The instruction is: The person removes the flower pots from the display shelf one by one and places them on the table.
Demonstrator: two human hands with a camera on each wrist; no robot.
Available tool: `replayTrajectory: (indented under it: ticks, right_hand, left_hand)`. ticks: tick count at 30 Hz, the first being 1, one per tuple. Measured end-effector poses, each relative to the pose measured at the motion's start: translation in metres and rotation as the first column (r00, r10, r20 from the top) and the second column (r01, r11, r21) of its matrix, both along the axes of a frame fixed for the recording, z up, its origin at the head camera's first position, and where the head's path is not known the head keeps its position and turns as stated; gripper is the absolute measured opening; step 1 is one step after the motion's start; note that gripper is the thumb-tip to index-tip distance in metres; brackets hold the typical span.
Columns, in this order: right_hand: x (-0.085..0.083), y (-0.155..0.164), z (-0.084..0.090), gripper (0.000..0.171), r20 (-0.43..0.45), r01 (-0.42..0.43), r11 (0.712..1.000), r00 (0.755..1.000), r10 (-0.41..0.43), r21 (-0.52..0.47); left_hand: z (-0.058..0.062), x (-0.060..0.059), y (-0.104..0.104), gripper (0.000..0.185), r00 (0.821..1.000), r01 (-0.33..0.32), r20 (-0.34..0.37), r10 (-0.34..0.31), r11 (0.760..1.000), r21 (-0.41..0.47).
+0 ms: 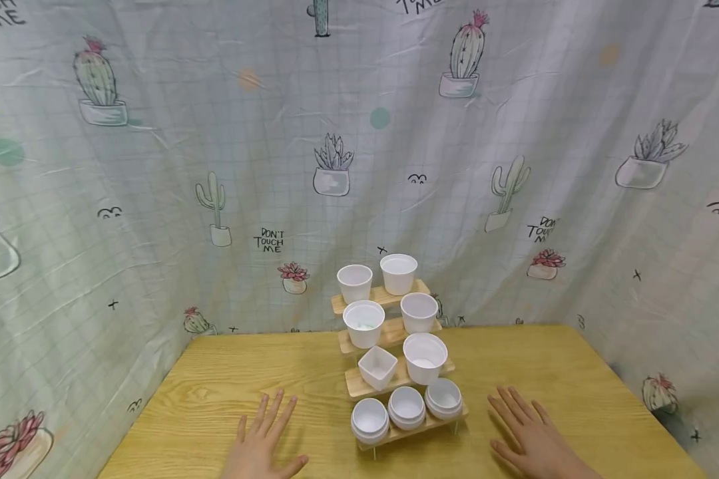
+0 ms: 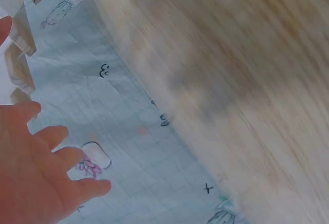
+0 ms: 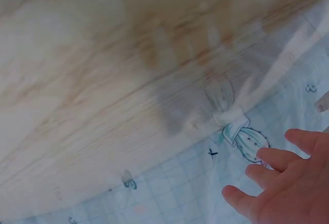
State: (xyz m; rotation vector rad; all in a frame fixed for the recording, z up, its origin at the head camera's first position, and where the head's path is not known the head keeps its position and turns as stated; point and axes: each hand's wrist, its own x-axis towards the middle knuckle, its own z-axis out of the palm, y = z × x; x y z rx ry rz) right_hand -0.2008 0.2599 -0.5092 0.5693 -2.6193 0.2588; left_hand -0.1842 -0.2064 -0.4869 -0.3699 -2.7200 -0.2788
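Two bare hands lie flat on the light wooden table (image 1: 228,379) at the bottom of the frame, fingers straight and spread, holding nothing. The left hand (image 1: 263,447) rests lower centre-left, the right hand (image 1: 532,440) lower right. Between them, just apart, stands a tiered wooden rack (image 1: 389,362) of white plastic pots (image 1: 364,322).

The light wooden tabletop (image 1: 228,392) is seen from above by the head cam, facing the cactus-print curtain (image 1: 156,166). Both are caught blurry, close up, by each wrist cam.
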Motion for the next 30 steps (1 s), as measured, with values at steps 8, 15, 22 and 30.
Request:
replayTrajectory:
  ticks: [8,15,22,30]
  right_hand:
    - [0.001,-0.004,0.003,0.064,-0.044,-0.031,1.000,0.999,0.031,0.001]
    - [0.004,-0.008,0.003,0.066,-0.068,-0.047,0.999,0.997,0.047,-0.007]
    - [0.006,-0.013,0.003,0.068,-0.150,-0.052,0.998,0.987,0.058,0.046]
    - [0.006,-0.017,0.007,0.071,-0.222,-0.104,0.992,0.968,0.117,0.068]
  left_hand:
    - [0.002,0.003,0.011,0.091,0.995,0.081,-0.056,-0.081,0.997,-0.001]
    - [-0.007,0.003,0.019,0.094,0.975,0.147,-0.158,-0.155,0.987,-0.062]
    - [-0.013,0.002,0.025,0.092,0.942,0.259,-0.197,-0.273,0.961,-0.095]
    - [-0.010,0.002,0.035,0.093,0.939,0.271,-0.196,-0.283,0.959,-0.086]
